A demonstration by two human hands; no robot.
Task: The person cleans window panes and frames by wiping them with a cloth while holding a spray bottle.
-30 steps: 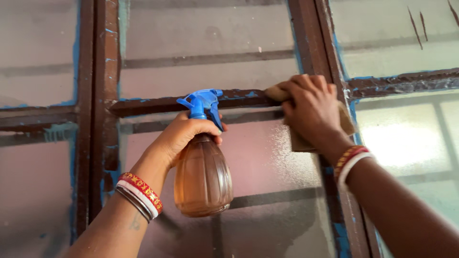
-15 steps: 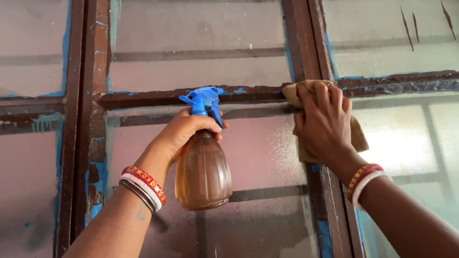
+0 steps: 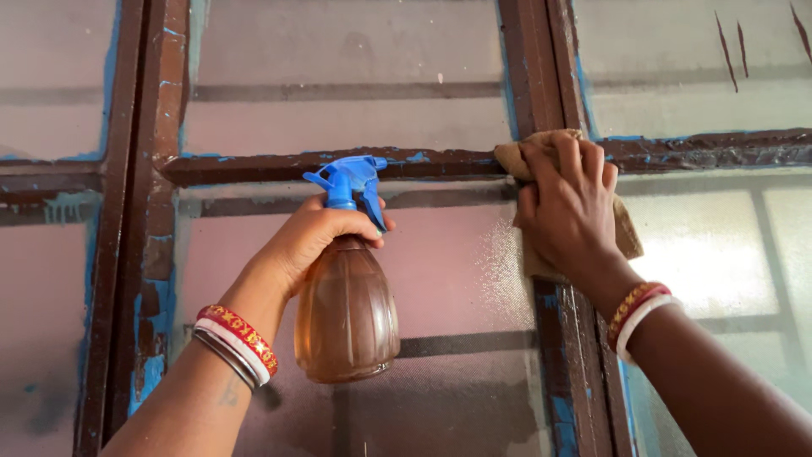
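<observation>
We are gripping a brown spray bottle [image 3: 345, 309] in our left hand [image 3: 309, 241], before the frosted pane [image 3: 457, 271], while our right hand [image 3: 568, 211] is pressing a tan cloth [image 3: 541, 161] onto the brown frame [image 3: 541, 76]; wiping seems underway, likely needing downward strokes.

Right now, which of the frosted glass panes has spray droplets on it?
The middle lower pane, behind the amber spray bottle. A misty patch of droplets sits on its right side beside the cloth under the right hand; the other panes show none.
</observation>
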